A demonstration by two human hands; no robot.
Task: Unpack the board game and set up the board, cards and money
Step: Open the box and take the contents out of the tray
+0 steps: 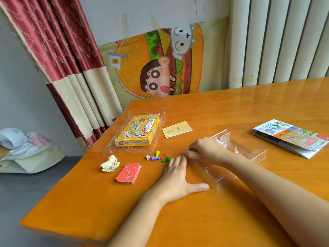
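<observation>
The yellow game box [138, 130] lies on a clear plastic bag at the table's left. A clear plastic tray [249, 150] sits mid-table with some pink paper inside it. My left hand [179, 177] lies flat on the table, fingers straight, thumb spread toward the tray's near corner. Just left of the tray, my right hand [203, 148] has its fingers curled; blur hides what they hold. A red card stack [128, 173], a white die [148, 157] and several coloured pawns [161, 156] lie left of my hands. The folded board [292, 138] rests at the right.
A yellow card [177, 129] lies behind the pawns and a crumpled paper ball [110, 164] sits near the table's left edge [74, 168]. Curtains and a cartoon poster hang behind. A white fan sits on a low shelf at far left.
</observation>
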